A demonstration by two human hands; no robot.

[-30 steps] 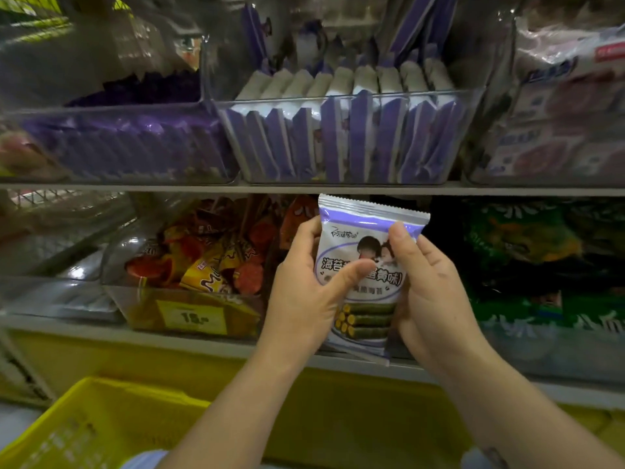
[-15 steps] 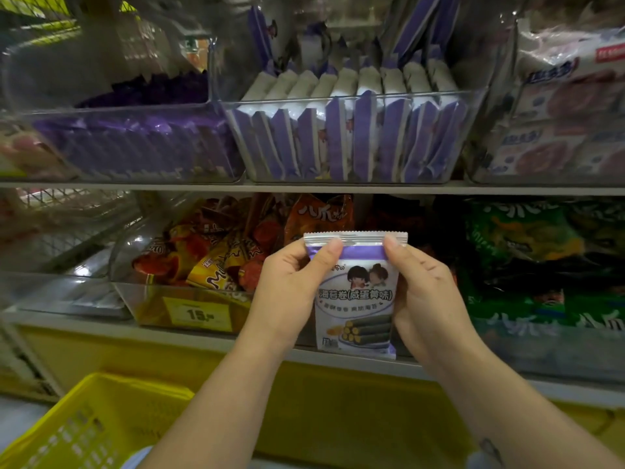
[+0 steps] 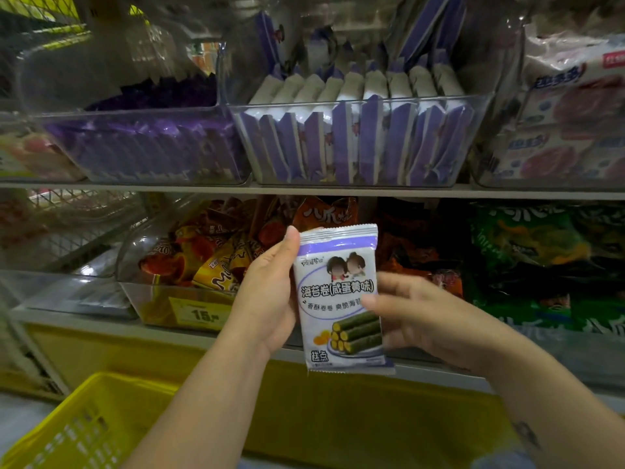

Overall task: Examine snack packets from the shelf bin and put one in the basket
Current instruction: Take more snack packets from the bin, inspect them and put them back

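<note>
A white and purple snack packet (image 3: 338, 286) with seaweed rolls printed on it stands upright in front of the lower shelf, its front facing me. My left hand (image 3: 267, 296) holds its left edge, one fingertip up at the top left corner and the other fingers hidden behind it. My right hand (image 3: 419, 313) pinches its right edge, thumb on the front and fingers behind. Above, a clear shelf bin (image 3: 466, 106) holds several more of these packets on edge. The yellow basket (image 3: 84, 431) sits low at the left, below my left forearm.
A clear bin of purple packets (image 3: 145, 150) stands left of the shelf bin, and pink-printed packs (image 3: 571, 106) to its right. The lower shelf carries a bin of orange and red snacks (image 3: 203, 262) with a yellow price tag (image 3: 199, 314), and green bags (image 3: 548, 265) at the right.
Both hands shifted on the packet: from pinching its top corners, my right hand slid down to the right edge and my left now holds the left side. The packet sits a little lower.
</note>
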